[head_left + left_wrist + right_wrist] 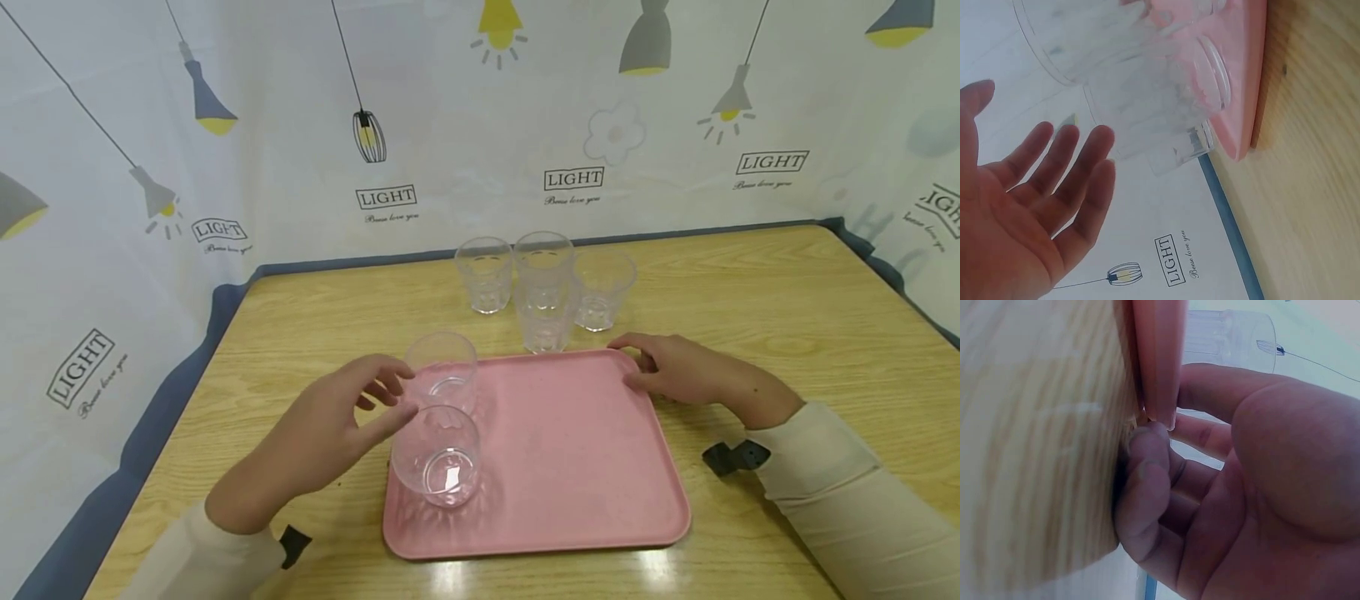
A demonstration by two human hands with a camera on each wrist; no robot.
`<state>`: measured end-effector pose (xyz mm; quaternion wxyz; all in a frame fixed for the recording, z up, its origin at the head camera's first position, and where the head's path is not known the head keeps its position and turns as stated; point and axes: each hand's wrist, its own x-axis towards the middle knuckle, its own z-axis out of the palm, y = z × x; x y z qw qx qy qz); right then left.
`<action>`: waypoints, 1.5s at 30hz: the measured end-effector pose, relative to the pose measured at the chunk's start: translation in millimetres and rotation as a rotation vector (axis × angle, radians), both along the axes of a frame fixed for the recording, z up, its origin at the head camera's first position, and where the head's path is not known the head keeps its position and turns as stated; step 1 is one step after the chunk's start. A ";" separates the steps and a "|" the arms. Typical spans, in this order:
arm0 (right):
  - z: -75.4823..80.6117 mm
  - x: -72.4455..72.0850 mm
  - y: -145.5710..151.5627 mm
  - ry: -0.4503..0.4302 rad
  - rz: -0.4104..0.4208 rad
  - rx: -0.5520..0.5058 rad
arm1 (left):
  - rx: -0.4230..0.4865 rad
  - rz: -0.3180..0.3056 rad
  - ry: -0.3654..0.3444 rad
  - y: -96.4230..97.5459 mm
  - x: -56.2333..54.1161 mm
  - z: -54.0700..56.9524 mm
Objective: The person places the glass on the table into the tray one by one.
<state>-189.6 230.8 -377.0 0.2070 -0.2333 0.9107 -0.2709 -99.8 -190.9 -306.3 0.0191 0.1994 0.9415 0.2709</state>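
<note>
Right hand [678, 369] curled round tray [573, 450]

Tabletop [795, 317] is light wood with visible grain, plus a tiny dark speck [339, 484] toward its near left corner. There's a white sheet [465, 100] behind the far edge that wraps round the sides too, covered in printed hanging lamps [647, 43] in grey, blue and yellow, boxed "LIGHT" lettering [573, 178] and a pale flower [615, 133]. Blue trim [135, 467] follows the far and left edges, kinda bunched at the far right corner.
</note>
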 end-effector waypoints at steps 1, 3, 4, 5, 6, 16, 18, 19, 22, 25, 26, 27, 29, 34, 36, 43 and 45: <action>-0.1 -0.1 0.1 0.002 0.000 0.002 | 0.012 0.008 0.020 -0.6 -2.4 0.4; -0.4 -0.4 0.1 0.005 0.001 0.005 | 0.029 0.023 0.056 -1.2 -7.6 0.7; -0.5 -0.5 0.1 0.005 0.001 0.005 | 0.036 0.028 0.072 -1.3 -10.3 0.8; -0.5 -0.6 0.0 0.006 0.001 0.006 | 0.041 0.033 0.085 -1.3 -13.2 0.8; -0.7 -0.7 0.0 0.006 0.001 0.005 | 0.045 0.038 0.095 -1.0 -16.2 0.8; -0.8 -0.5 -0.1 -0.004 -0.005 0.001 | 0.060 0.073 0.088 8.1 -44.6 1.5; -0.8 -0.9 -0.2 -0.006 -0.005 0.001 | 0.060 0.075 0.082 10.0 -50.5 1.6; -0.8 -1.0 -0.3 -0.005 -0.005 0.001 | 0.059 0.076 0.077 11.2 -53.6 1.9; -1.1 -1.4 0.1 -0.005 -0.009 0.003 | 0.047 0.075 0.065 15.9 -64.4 2.8; -1.9 -1.4 0.4 -0.010 -0.012 -0.001 | 0.028 0.071 0.062 22.0 -75.2 3.9; -2.1 -1.3 0.6 -0.010 -0.013 -0.002 | 0.023 0.071 0.066 24.0 -78.7 3.9; -2.5 -1.3 0.6 -0.011 -0.012 -0.004 | 0.018 0.072 0.071 25.9 -82.0 3.7; -2.7 -1.1 0.6 -0.010 -0.012 -0.007 | 0.008 0.075 0.080 29.9 -87.8 3.7; -2.3 -0.7 0.9 0.004 -0.010 -0.008 | -0.022 0.089 0.079 38.5 -99.4 4.2; -2.0 -0.6 0.8 0.007 -0.009 -0.008 | -0.037 0.092 0.074 40.7 -102.9 5.0; -0.9 -0.3 1.0 0.002 -0.004 -0.015 | -0.091 0.088 0.040 46.5 -114.8 7.6; -0.9 -0.3 1.3 -0.002 -0.005 -0.017 | -0.110 0.085 0.031 48.9 -118.6 8.7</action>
